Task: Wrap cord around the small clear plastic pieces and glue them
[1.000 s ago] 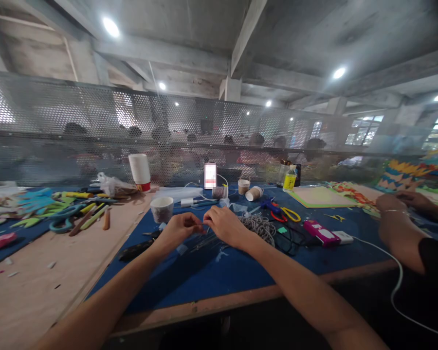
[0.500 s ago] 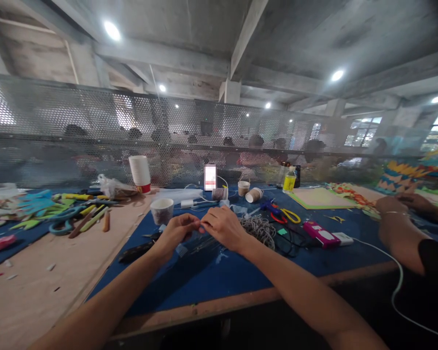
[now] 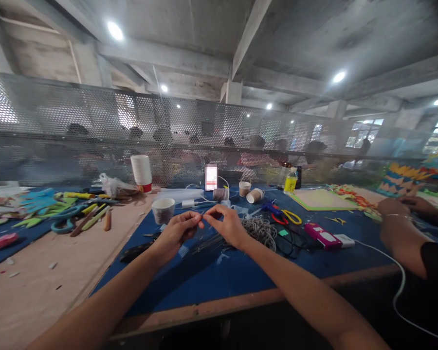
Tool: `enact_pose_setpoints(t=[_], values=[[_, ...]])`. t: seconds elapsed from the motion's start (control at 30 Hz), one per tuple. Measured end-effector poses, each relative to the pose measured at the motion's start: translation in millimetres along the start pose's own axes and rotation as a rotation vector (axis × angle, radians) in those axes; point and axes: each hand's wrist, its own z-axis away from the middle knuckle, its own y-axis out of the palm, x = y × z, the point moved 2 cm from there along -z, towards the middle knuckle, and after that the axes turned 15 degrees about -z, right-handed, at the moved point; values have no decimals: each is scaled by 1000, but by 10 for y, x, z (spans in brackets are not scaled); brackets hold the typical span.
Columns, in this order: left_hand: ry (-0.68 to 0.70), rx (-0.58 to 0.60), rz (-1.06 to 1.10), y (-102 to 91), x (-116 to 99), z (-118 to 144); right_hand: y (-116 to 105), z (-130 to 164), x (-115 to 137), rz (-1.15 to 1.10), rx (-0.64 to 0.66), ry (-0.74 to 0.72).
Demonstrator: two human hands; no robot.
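Note:
Over the blue table cover (image 3: 241, 287), my left hand (image 3: 178, 231) and my right hand (image 3: 228, 226) meet fingertip to fingertip. Both are closed in a pinch. Whatever lies between the fingertips is too small to make out. Just right of my right hand is a tangled heap of grey cord (image 3: 261, 232). A white paper cup (image 3: 163, 210) stands behind my left hand. Close to my left wrist lies a black-handled tool (image 3: 135, 252), partly hidden by the hand. Thin dark strands (image 3: 208, 247) lie on the cover beneath my hands.
Scissors (image 3: 63, 222) and knives lie on the left board. A stack of paper cups (image 3: 141, 172), a lit phone (image 3: 211, 177), a cord spool (image 3: 221, 194) and a yellow-labelled bottle (image 3: 290, 181) stand behind. A magenta box (image 3: 321, 236) with a white cable is right, near another person's arm (image 3: 403, 236).
My right hand's fingers have lifted and straightened a little, and its fingertips have shifted slightly. My left hand stays nearly in place. The whole view has shifted a little.

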Motion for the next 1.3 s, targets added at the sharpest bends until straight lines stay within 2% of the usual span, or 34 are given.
enact_pose_setpoints(t=[0.27, 0.5, 0.77, 1.07, 1.3], values=[[-36, 45, 36, 20, 11, 0, -28, -39, -105, -249, 36, 192], [-65, 157, 123, 40, -10, 36, -43, -55, -74, -357, 87, 245], [-79, 182, 201, 43, 32, 11, -36, -61, -118, -473, 64, 320], [-47, 157, 176, 98, -17, 20, -3, -61, -108, -608, 43, 342], [14, -8, 21, 106, -10, 19, -40, -76, -77, -568, -81, 314]])
